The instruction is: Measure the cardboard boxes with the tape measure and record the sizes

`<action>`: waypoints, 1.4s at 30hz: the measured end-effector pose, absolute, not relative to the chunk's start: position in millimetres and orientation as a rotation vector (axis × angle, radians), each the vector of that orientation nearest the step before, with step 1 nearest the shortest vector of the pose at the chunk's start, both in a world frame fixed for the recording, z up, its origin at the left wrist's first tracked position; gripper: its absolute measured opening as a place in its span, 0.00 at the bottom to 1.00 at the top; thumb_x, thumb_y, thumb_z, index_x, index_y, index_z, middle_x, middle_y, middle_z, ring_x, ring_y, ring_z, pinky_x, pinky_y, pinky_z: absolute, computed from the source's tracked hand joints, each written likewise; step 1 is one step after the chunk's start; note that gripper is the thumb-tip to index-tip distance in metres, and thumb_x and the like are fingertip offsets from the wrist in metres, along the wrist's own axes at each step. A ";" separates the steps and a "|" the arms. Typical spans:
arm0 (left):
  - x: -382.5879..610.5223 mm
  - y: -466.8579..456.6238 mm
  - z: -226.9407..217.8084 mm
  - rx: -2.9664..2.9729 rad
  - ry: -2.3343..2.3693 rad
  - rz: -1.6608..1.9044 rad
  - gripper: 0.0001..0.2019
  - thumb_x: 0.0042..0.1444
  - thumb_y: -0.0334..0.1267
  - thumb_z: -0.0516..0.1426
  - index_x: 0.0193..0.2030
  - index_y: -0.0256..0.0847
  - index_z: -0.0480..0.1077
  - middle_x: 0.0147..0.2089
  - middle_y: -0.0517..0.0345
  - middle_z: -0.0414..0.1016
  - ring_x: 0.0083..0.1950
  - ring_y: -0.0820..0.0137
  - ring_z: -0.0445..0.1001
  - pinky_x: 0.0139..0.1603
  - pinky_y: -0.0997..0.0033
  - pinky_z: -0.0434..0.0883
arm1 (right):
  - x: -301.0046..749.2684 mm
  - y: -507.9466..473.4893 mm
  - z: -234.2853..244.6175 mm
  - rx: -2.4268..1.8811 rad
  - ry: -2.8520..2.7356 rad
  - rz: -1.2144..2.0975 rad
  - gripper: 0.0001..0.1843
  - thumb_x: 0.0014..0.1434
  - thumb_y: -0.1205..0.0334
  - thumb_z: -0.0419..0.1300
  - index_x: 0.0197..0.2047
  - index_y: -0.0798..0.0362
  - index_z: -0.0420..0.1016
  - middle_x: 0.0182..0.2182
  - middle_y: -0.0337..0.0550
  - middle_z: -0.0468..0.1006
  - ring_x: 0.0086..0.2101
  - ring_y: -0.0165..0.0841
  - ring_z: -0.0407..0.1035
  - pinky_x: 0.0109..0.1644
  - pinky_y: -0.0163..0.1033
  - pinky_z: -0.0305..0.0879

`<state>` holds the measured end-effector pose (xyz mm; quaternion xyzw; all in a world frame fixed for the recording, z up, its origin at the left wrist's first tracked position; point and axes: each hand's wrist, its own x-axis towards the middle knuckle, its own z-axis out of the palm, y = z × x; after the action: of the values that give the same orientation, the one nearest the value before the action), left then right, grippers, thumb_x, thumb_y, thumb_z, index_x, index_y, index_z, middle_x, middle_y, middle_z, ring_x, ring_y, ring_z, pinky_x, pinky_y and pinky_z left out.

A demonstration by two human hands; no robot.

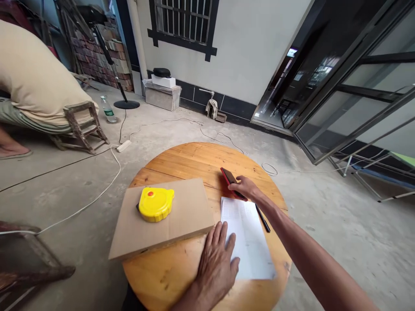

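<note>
My left hand (216,259) lies flat with fingers spread on the near part of the round wooden table (181,164), its fingertips on the left edge of a white sheet of paper (249,242). My right hand (244,188) reaches across the paper and its fingers close on a red-cased phone (228,176) lying on the table. A black pen (262,218) rests along the paper's right edge. To the left, a yellow tape measure (155,204) sits on a piece of cardboard (188,216).
White cables (106,181) and a power strip (123,146) trail over the concrete floor. A person sits on a worn wooden stool (82,125) at far left. A plastic bottle (108,110), a stand base and a metal box stand by the wall. An open glass door (340,86) is at right.
</note>
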<state>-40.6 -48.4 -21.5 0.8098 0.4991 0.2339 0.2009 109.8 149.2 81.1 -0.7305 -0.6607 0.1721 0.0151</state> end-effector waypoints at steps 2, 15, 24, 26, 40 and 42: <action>-40.1 -47.8 -19.3 2.247 1.398 0.654 0.28 0.61 0.49 0.55 0.66 0.44 0.63 0.75 0.47 0.49 0.75 0.51 0.46 0.71 0.44 0.52 | 107.5 124.3 76.6 -2.256 -2.074 0.498 0.27 0.55 0.47 0.60 0.53 0.57 0.72 0.36 0.47 0.81 0.33 0.37 0.76 0.33 0.36 0.65; -42.7 -44.6 -7.5 2.267 1.391 0.630 0.27 0.60 0.47 0.58 0.65 0.45 0.65 0.73 0.46 0.54 0.74 0.51 0.49 0.71 0.44 0.53 | 69.2 121.3 52.2 -2.206 -2.027 0.176 0.31 0.55 0.45 0.62 0.54 0.59 0.69 0.50 0.62 0.74 0.52 0.51 0.68 0.49 0.47 0.63; -48.3 -53.6 -8.8 2.346 1.404 0.849 0.21 0.59 0.37 0.57 0.60 0.37 0.69 0.69 0.39 0.61 0.70 0.50 0.57 0.66 0.44 0.63 | 194.6 24.3 63.8 -2.282 -1.795 0.251 0.19 0.63 0.57 0.52 0.52 0.56 0.75 0.49 0.52 0.79 0.42 0.39 0.76 0.42 0.38 0.65; -53.6 -64.3 -4.8 2.352 1.407 0.904 0.20 0.60 0.37 0.56 0.59 0.38 0.69 0.67 0.40 0.63 0.69 0.51 0.60 0.64 0.45 0.66 | 210.1 6.1 55.2 -2.293 -1.753 0.275 0.17 0.62 0.59 0.52 0.48 0.55 0.77 0.45 0.50 0.81 0.38 0.38 0.77 0.39 0.38 0.64; -162.2 -145.4 21.5 2.320 1.672 1.358 0.15 0.62 0.34 0.54 0.55 0.43 0.69 0.58 0.47 0.73 0.58 0.58 0.72 0.56 0.55 0.73 | 207.5 -35.3 46.7 -2.095 -1.652 0.291 0.21 0.61 0.55 0.49 0.48 0.54 0.77 0.45 0.50 0.80 0.37 0.39 0.75 0.41 0.42 0.66; -175.6 -145.0 26.8 2.264 1.738 1.406 0.13 0.62 0.35 0.54 0.54 0.44 0.70 0.56 0.48 0.74 0.57 0.58 0.73 0.56 0.54 0.72 | 205.3 -33.7 51.3 -2.087 -1.647 0.278 0.21 0.60 0.55 0.49 0.47 0.53 0.78 0.45 0.50 0.80 0.37 0.38 0.75 0.40 0.42 0.66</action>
<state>-175.6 -145.0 26.8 0.7115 0.5461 0.4417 -0.0200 205.3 -33.7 51.3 -0.7595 -0.5993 0.1011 0.2321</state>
